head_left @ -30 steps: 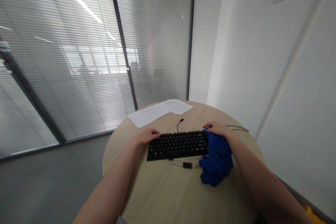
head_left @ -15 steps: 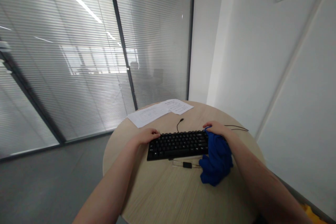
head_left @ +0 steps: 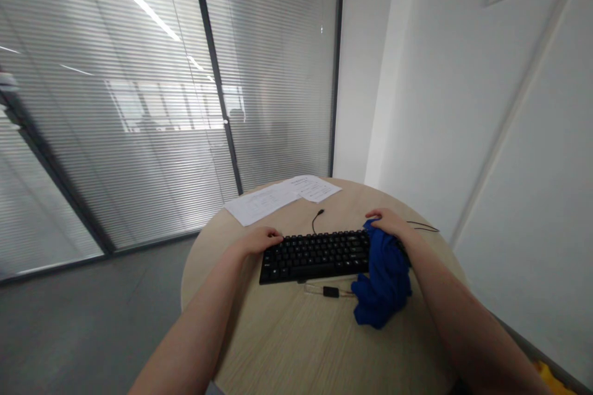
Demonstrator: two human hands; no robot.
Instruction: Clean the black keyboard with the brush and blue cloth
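Observation:
A black keyboard (head_left: 315, 254) lies on the round wooden table (head_left: 278, 333). My left hand (head_left: 262, 239) is closed on its upper left corner, thumb and fingers at the edge. Over the keyboard's right end drapes a crumpled blue cloth (head_left: 382, 281), hiding the keys beneath. My right hand (head_left: 388, 222) is closed on the top of this cloth, near the keyboard's back right edge. Just in front of the keyboard lies a small black item (head_left: 330, 292) with a thin loop, partly under the cloth.
Printed papers (head_left: 269, 199) lie at the table's back left. A short cable with a plug (head_left: 319, 215) sticks out behind the keyboard. A thin black cable (head_left: 424, 226) loops at the right, beyond my right hand. A wall stands close on the right.
My right hand has moved a little to the right and slightly up, pulling the top of the blue cloth with it. My left hand has stayed in place.

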